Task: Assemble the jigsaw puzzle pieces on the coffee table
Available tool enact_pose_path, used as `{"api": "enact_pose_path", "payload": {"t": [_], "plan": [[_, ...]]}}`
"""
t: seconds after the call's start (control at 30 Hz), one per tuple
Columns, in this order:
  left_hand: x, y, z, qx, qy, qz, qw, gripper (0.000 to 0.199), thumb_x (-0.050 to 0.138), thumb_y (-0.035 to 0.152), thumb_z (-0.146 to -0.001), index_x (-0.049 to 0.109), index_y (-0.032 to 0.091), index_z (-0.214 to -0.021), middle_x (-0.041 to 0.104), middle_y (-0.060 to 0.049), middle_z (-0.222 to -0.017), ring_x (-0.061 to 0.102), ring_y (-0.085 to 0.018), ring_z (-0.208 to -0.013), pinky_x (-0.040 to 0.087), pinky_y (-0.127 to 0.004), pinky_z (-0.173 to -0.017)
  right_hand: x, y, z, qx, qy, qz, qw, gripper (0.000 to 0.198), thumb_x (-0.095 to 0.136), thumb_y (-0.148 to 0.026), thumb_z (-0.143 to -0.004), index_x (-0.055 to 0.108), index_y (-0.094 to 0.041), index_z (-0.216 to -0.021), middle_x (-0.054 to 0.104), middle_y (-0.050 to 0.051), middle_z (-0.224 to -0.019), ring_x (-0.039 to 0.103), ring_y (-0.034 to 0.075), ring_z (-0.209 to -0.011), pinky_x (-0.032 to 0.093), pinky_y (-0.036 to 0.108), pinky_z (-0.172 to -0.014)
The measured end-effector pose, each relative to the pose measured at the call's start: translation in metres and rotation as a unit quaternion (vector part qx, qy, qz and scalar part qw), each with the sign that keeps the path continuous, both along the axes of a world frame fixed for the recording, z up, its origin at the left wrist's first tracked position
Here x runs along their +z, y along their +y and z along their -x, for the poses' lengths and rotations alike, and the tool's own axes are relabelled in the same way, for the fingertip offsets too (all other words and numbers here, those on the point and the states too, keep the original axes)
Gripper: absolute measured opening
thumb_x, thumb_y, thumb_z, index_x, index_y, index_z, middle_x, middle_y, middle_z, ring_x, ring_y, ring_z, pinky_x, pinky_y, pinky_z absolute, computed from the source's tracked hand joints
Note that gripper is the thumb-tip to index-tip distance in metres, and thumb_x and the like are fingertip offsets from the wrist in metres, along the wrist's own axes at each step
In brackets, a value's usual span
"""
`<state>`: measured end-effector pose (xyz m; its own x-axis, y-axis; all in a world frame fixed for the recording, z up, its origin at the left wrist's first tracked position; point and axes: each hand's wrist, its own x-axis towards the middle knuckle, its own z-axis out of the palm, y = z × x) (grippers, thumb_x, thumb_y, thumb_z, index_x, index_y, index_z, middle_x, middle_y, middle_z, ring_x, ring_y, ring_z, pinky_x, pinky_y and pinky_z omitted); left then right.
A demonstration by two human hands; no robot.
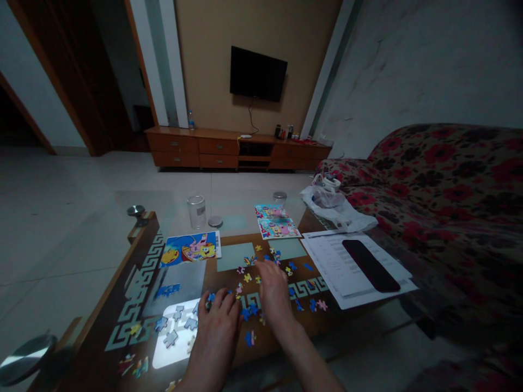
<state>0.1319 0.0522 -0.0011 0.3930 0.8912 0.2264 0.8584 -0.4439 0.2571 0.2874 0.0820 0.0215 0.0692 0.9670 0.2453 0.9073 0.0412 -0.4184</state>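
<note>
Jigsaw puzzle pieces (247,277) lie scattered over the glass-topped table, some picture side up and others showing pale backs (170,338). My left hand (220,326) rests palm down among them, fingers bent and apart, with a blue piece (211,297) showing between two fingers. Further right, my right hand (273,286) reaches in with its fingers curled together at a cluster of small pieces; its fingertips partly hide what they touch. A few joined blue pieces (167,290) lie left of my left hand. Behind them is a cartoon picture sheet (190,247).
Beyond the hands stand a glass jar (196,212), its lid (215,221), more picture cards (279,227) and a second jar (280,200). At right, papers (327,256) lie under a black phone (370,265), near a plastic bag (333,204). A flowered sofa (441,179) borders the right side.
</note>
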Motion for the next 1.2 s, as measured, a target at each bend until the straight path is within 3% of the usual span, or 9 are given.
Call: {"api": "enact_pose_path", "payload": {"t": [0.27, 0.7, 1.2], "plan": [[0.001, 0.000, -0.001, 0.008, -0.031, 0.025, 0.999, 0.027, 0.057, 0.005, -0.086, 0.069, 0.022, -0.103, 0.069, -0.003, -0.115, 0.054, -0.028, -0.119, 0.027, -0.055, -0.105, -0.009, 0.021, -0.022, -0.051, -0.023, 0.031, 0.998, 0.039, 0.035, -0.004, -0.092, 0.065, -0.013, -0.115, 0.063, 0.014, -0.127, 0.045, 0.024, -0.131, 0.033, 0.039, -0.106], [-0.013, 0.001, -0.001, 0.021, -0.064, -0.038, 0.997, 0.022, 0.067, 0.008, -0.080, 0.070, 0.024, -0.095, 0.071, -0.002, -0.108, 0.056, -0.026, -0.115, 0.026, -0.051, -0.105, 0.001, -0.003, 0.026, -0.016, -0.048, 0.063, 0.997, 0.035, 0.038, -0.004, -0.092, 0.068, -0.015, -0.107, 0.066, 0.013, -0.122, 0.048, 0.027, -0.126, 0.033, 0.041, -0.104], [-0.022, 0.002, 0.003, 0.014, -0.054, -0.029, 0.998, 0.025, 0.063, 0.008, -0.082, 0.069, 0.024, -0.101, 0.069, -0.002, -0.111, 0.054, -0.025, -0.116, 0.025, -0.049, -0.105, -0.005, 0.019, -0.048, -0.138, -0.037, 0.031, 0.989, 0.049, 0.033, -0.001, -0.088, 0.060, -0.012, -0.127, 0.064, 0.014, -0.123, 0.054, 0.024, -0.118, 0.038, 0.034, -0.097]]}}
